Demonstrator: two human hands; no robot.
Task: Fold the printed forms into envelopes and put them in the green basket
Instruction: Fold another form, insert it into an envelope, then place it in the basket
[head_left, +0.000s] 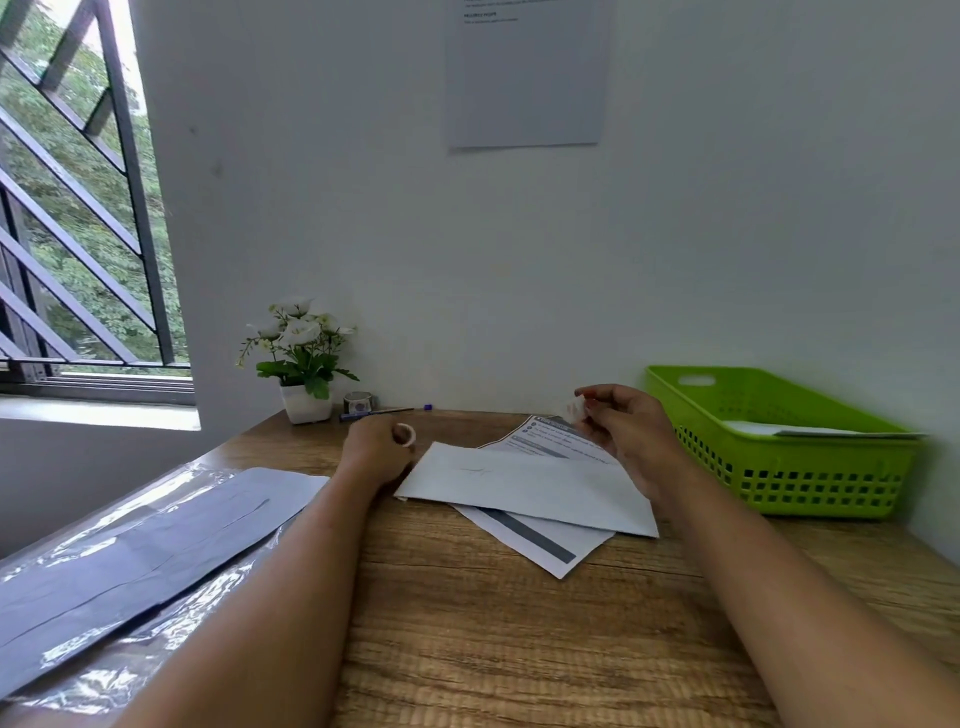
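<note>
A white envelope (524, 488) lies on the wooden desk (467, 623), on top of a printed form (540, 540) with a grey band. Another printed sheet (550, 439) sticks out behind the envelope. My left hand (376, 449) grips a small roll of tape (405, 434) at the envelope's left end. My right hand (623, 426) is raised above the envelope's right end and pinches a small whitish piece (575, 410), blurred, maybe a strip of tape. The green basket (779, 467) stands at the right with white paper (795, 429) inside.
A plastic-wrapped stack of envelopes (140, 561) lies at the left front. A potted white flower (301, 358), a small tape roll (358, 401) and a pen (379, 413) sit by the back wall. A sheet (524, 73) hangs on the wall.
</note>
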